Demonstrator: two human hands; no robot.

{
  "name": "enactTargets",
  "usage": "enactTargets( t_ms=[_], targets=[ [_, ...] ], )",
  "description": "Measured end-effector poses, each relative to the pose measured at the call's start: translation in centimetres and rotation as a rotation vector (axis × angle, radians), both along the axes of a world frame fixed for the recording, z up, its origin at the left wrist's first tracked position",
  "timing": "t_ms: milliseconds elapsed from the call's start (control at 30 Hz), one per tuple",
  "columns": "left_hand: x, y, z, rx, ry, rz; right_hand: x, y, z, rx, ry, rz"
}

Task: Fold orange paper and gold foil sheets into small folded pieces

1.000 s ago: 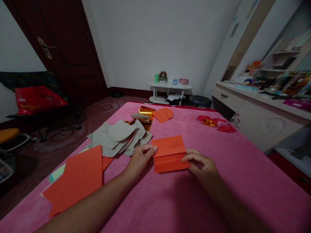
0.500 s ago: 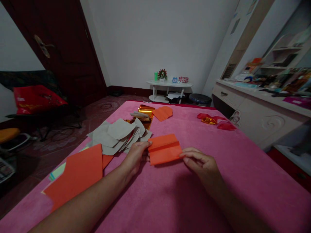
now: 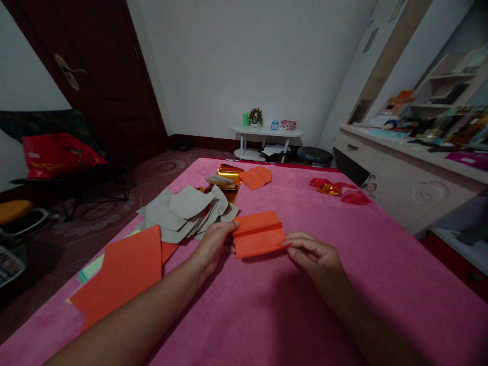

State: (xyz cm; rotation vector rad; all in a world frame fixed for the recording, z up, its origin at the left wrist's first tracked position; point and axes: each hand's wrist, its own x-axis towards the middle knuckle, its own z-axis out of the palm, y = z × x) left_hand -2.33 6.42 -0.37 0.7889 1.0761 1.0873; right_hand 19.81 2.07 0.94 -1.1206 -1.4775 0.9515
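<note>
Between both hands is a small piece of orange paper point(image 3: 259, 241) with a fold running across its upper half. My left hand point(image 3: 216, 243) pinches its left edge, thumb on top. At the lower right corner, the fingertips and thumb of my right hand point(image 3: 314, 256) close on the paper. A stack of grey paper pieces point(image 3: 186, 211) lies just beyond my left hand. Larger orange sheets point(image 3: 129, 269) rest beside my left forearm, over some pale green paper point(image 3: 91, 268).
On the pink-covered table point(image 3: 305, 320) are a rounded orange paper piece point(image 3: 256, 178), a shiny gold foil roll point(image 3: 230, 173) and red and gold wrappers point(image 3: 339, 191). A cluttered white dresser point(image 3: 404, 178) stands at the right. Against the wall is a small white table point(image 3: 267, 131).
The view has shifted very slightly. Both hands keep the same grip on the orange paper, with no other visible movement.
</note>
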Motion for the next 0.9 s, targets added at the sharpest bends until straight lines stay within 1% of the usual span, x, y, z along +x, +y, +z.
enactTargets(
  t_ms=[167,333,500,600,667,733,833,900],
  targets=[
    [0.0,-0.1,-0.2,0.028,0.016,-0.027,-0.1,0.1,-0.4,0.016,0.005,-0.013],
    [0.1,-0.2,-0.5,0.081,0.045,-0.097,-0.1,0.2,-0.6,0.032,-0.014,-0.049],
    [0.3,-0.5,-0.2,0.129,0.097,-0.110,-0.2,0.5,-0.8,0.036,-0.010,-0.074],
    [0.5,-0.6,-0.1,0.136,0.054,-0.131,-0.2,0.5,-1.0,0.015,0.013,-0.064],
    [0.6,-0.7,-0.1,0.138,0.016,-0.138,-0.1,0.5,-1.2,-0.037,0.047,-0.064],
    [0.7,-0.9,-0.1,0.152,0.028,-0.111,0.0,0.4,-1.2,-0.140,0.112,-0.070],
    [0.9,-1.1,0.0,0.200,0.126,-0.056,0.2,0.4,-1.1,-0.288,0.259,-0.070],
    [1.1,-1.3,0.1,0.241,0.179,-0.058,0.2,0.4,-1.0,-0.313,0.302,-0.048]
  ],
)
